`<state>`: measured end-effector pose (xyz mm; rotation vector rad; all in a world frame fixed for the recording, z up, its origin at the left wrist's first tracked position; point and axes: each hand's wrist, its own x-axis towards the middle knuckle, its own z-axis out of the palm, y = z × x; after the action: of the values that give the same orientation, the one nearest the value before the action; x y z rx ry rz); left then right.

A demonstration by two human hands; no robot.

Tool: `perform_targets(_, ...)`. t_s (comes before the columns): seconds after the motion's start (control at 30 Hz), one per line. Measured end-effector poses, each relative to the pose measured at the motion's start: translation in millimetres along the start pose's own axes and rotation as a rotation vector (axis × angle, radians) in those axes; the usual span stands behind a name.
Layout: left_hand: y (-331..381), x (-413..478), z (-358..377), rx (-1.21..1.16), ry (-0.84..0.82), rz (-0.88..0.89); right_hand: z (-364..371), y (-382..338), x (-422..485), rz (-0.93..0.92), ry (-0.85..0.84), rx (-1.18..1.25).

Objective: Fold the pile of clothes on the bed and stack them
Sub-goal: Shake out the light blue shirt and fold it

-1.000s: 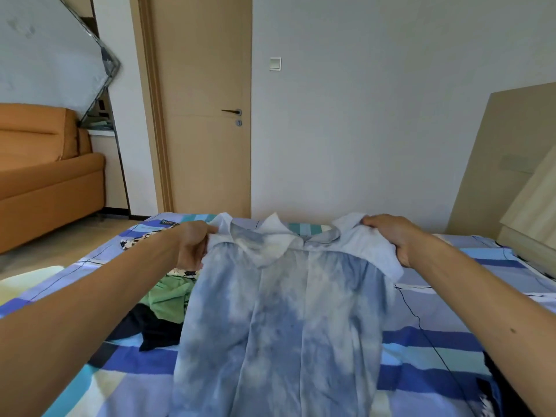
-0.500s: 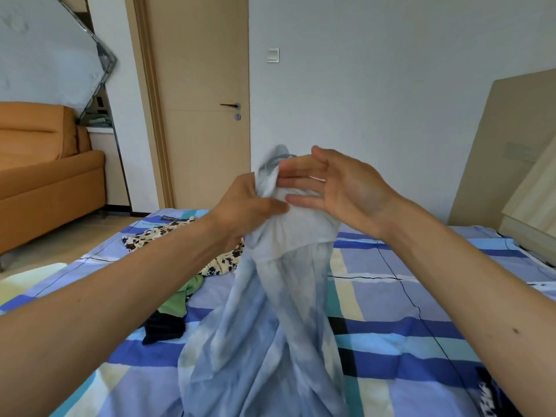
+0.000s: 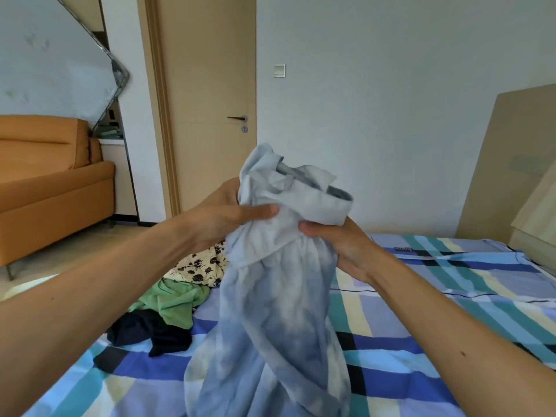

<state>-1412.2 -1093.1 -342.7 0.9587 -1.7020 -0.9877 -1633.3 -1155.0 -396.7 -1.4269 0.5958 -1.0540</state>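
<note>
Behind bunched shirt (image 3: 270, 296), L hand (image 3: 221, 219) fingers mostly hidden

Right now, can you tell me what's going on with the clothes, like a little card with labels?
held: shirt, pale blue and blotchy, bunched at the collar
left hand: grips the shirt near the collar
right hand: grips the shirt just under the collar
shirt's bottom: hangs down to the bed
pile: green top, flowered cloth, dark cloth, all crumpled, left of the shirt
folded so far: nothing in view
</note>
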Motion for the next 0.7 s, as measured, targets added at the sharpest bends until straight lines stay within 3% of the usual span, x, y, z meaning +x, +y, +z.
perform_targets(0.07,-3,11,-4,0.267,-0.019,-0.060,3,-19,26,-0.035,0.111,-0.146)
perform_targets(0.17,36,81,-38,0.632,0.226,0.010,6,-99,81,-0.166,0.311,-0.492)
perform_targets(0.27,162,158,-67,0.724,0.513,0.182,27,-241,121,-0.449,0.548,-0.654)
perform_targets(0.37,304,186,-74,0.629,0.643,0.443,54,-377,117,-0.719,0.669,-0.718)
perform_targets(0.5,399,164,-79,0.603,0.625,0.614,66,-461,80,-0.929,0.664,-0.772)
perform_targets(0.7,426,142,-70,0.619,0.498,0.731,64,-478,47,-1.049,0.595,-0.826)
